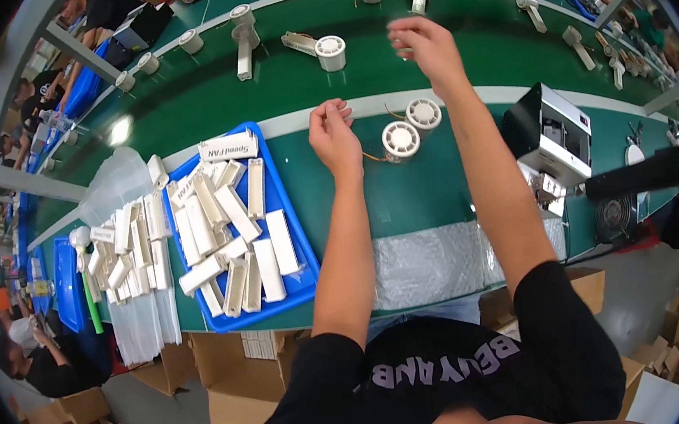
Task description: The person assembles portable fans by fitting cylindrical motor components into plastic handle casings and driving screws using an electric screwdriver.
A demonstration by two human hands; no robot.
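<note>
My left hand (pixel 334 136) is over the workbench edge, its fingers curled in and no object showing in them. Just right of it stand two round white fan heads (pixel 401 141) (pixel 424 114) with slotted tops and thin wires; one wire runs toward my left wrist. My right hand (pixel 430 49) reaches out over the green conveyor belt, fingers stretched leftward and apart, holding nothing visible. On the belt left of it is another white fan head (pixel 331 53), wired to an open white handle shell (pixel 299 43).
A blue tray (pixel 310 275) of white handle shells lies to the left, beside more shells on clear plastic sheeting (pixel 144 323). Bubble wrap (pixel 428 265) covers the near bench edge. At right stands a black-and-white machine (pixel 556 135). Other people work across the belt; cardboard boxes (pixel 237 380) sit below.
</note>
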